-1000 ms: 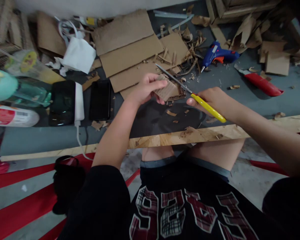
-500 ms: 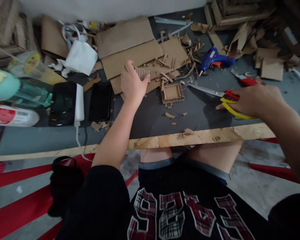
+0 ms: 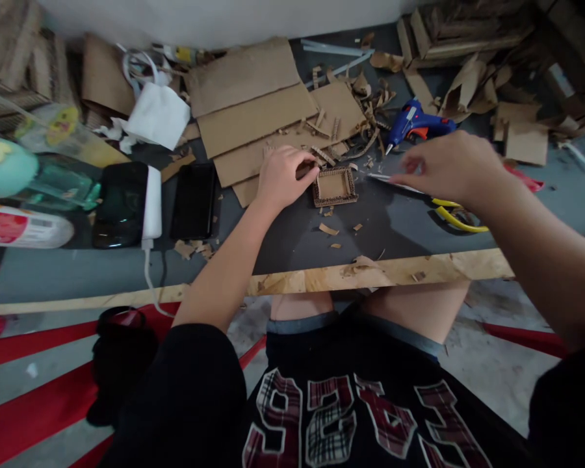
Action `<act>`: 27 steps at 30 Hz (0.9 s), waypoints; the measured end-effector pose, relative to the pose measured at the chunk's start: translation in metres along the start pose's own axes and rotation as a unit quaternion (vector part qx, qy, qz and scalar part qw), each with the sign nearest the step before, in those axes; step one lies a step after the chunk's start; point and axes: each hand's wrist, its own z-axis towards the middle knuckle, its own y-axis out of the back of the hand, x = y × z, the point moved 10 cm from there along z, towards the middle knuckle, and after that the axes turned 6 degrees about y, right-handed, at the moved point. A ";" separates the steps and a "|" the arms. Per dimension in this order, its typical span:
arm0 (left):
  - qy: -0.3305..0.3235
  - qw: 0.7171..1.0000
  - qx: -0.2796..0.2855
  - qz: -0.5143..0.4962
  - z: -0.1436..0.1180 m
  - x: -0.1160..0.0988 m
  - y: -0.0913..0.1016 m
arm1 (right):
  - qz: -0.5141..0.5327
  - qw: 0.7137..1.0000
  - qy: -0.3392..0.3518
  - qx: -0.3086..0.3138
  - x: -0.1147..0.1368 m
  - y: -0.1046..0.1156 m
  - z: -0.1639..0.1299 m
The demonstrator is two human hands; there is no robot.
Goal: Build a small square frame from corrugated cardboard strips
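Observation:
My left hand (image 3: 286, 177) is closed, thumb and forefinger pinching a small corrugated cardboard piece (image 3: 304, 169) beside the left wall of a little cardboard tray (image 3: 335, 203). The fingers hide most of that piece. The tray lies on the table, with low corrugated walls round a flat base. Over the scissors, my right hand (image 3: 448, 166) has its thumb and forefinger apart and nothing visible between them. The scissors (image 3: 461, 220) lie beneath it, their yellow and red handles partly covered. A blue glue gun (image 3: 419, 123) rests just behind that hand.
Cardboard sheets (image 3: 258, 107) overlap behind my left hand. Cardboard scraps (image 3: 328, 229) lie in front of the tray. At left are a black phone (image 3: 194, 201), a white power bank (image 3: 152, 201) with a cable, and bottles. Clear glue sticks (image 3: 334, 49) lie at the back.
My right hand has let go of the scissors and moved left and up over them. My left hand has moved right and down, up to the tray's left side.

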 end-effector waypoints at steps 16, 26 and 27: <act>0.078 0.988 -0.131 -0.003 -0.001 0.030 0.035 | -0.037 0.972 0.226 -0.057 0.103 0.031 0.106; -0.020 0.996 -0.084 0.006 0.003 0.007 0.025 | 0.064 0.988 0.088 -0.108 0.063 0.050 0.105; -0.059 0.996 -0.062 0.002 0.002 -0.001 0.020 | 0.068 0.988 0.069 -0.121 0.055 0.051 0.107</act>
